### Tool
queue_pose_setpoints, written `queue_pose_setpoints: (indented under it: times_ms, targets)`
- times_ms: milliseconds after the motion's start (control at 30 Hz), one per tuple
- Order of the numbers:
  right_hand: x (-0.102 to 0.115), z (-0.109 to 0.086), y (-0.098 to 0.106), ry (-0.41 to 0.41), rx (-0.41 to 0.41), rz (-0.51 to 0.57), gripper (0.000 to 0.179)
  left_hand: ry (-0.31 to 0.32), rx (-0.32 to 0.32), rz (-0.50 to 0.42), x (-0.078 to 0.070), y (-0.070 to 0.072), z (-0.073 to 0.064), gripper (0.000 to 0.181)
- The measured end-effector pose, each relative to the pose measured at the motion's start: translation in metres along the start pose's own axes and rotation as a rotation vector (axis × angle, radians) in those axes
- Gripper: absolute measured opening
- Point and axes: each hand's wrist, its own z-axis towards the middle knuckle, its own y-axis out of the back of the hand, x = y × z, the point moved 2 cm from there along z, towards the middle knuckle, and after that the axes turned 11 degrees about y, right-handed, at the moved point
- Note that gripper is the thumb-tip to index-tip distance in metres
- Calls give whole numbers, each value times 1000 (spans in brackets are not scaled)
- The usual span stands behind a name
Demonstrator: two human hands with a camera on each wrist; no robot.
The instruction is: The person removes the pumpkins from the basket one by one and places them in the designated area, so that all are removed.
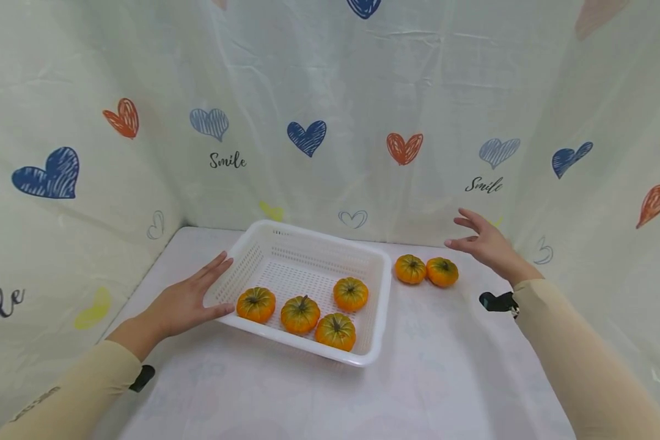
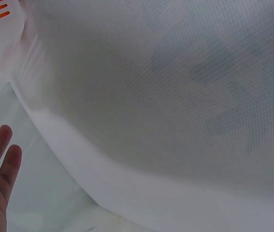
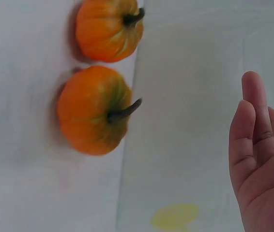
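Heart-printed sheeting (image 1: 352, 73) rises behind the white desk (image 1: 418, 385). Near its back edge sits a white basket (image 1: 384, 305) holding four orange pumpkins (image 1: 335, 331); two more pumpkins (image 1: 442, 272) stand side by side to its right. The left hand (image 1: 184, 302), fingers spread, is at the basket's left rim; the right hand (image 1: 486, 247), fingers loosely extended, hovers near the desk's back right corner.

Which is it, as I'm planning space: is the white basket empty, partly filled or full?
Partly filled: four pumpkins sit in the white basket, and much of its perforated floor shows bare.
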Motion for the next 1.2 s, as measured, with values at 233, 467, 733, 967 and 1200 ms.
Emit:
queue_pose_setpoints:
  times_ms: [233,467,733,967,1200]
  targets:
    - [65,41,-37,129,128,-3,93,5,3,-2,1,1,-2,98]
    - [120,73,-94,271,319,30,91,-3,3,-4,3,-3,-1,97]
    - [153,94,-155,310,442,30,91,-2,0,5,3,-4,1,97]
    - [159,98,-206,325,554,43,88,-2,0,-1,1,-2,0,97]
    - [159,99,-248,303,663,82,88,-11,-11,-3,0,1,0,95]
